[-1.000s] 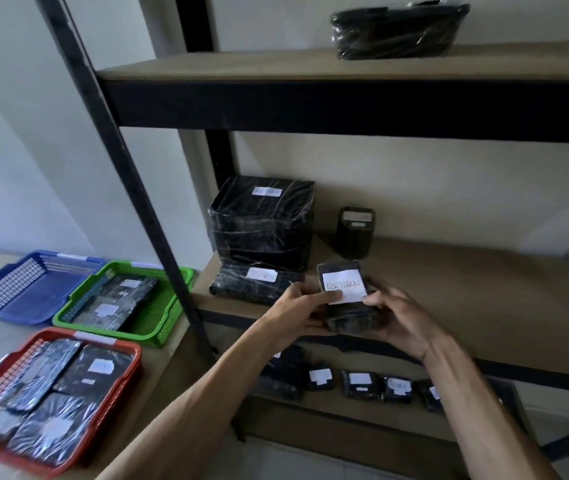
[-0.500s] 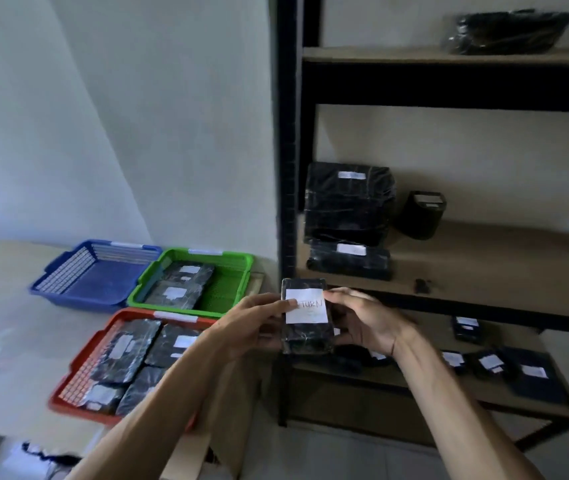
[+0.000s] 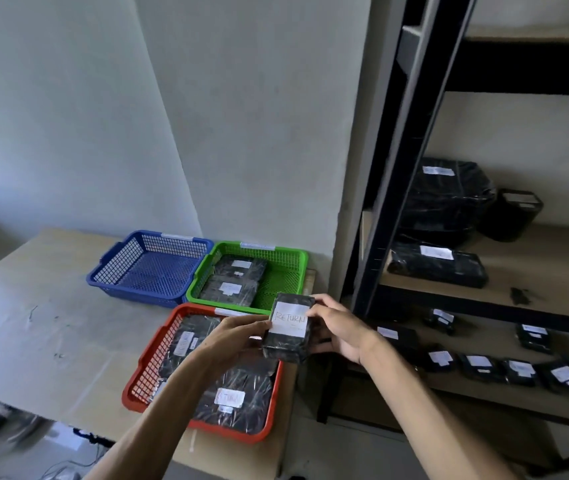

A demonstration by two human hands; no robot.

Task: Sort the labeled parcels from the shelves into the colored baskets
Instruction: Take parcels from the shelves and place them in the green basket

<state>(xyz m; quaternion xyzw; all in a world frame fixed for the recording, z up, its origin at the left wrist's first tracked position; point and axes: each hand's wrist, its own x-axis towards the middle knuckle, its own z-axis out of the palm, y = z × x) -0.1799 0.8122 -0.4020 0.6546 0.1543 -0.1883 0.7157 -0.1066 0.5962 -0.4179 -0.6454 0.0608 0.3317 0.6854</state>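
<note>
Parcel (image 3: 288, 329), black-wrapped, white label reading RETURN: held upright between left hand (image 3: 238, 339) and right hand (image 3: 336, 332), fingers of both closed on its sides, above the right edge of the red basket (image 3: 144, 368). Baskets, 3, on pale tabletop (image 3: 41, 306): blue basket (image 3: 117, 261), far left, holding 0 parcels; green basket (image 3: 288, 268), far right, holding 2; red, near, holding several, count unclear. Tabletop's left half bare. Shelf unit (image 3: 404, 174), right, touching the white wall (image 3: 241, 116); 3 parcels on its middle shelf.

Baskets (image 3: 151, 268) left of shelves (image 3: 532, 268)
</note>
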